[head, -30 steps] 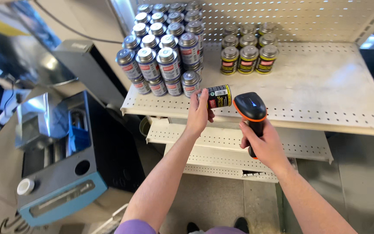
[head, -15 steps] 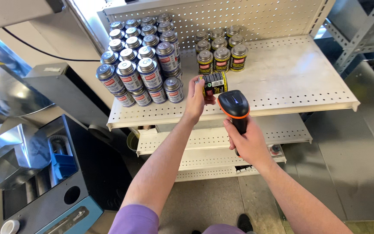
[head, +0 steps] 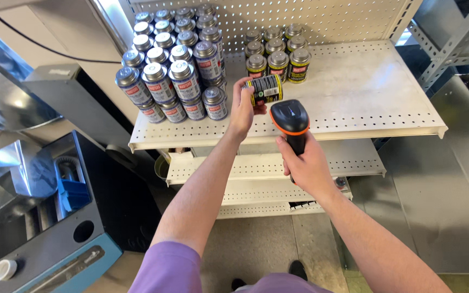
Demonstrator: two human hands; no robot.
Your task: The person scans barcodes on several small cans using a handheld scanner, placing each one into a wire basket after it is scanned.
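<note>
Above the shelf (head: 354,103) | left hand (head: 243,106) gripping a yellow can (head: 265,89) sideways, label toward scanner | right hand (head: 306,165) clenching the scanner (head: 290,122) just beside it | step: scanning; next probably calls for steady aim at the label

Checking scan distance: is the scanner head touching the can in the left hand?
Apart. The head view shows bare shelf between the scanner and the can held by the left hand.
</note>
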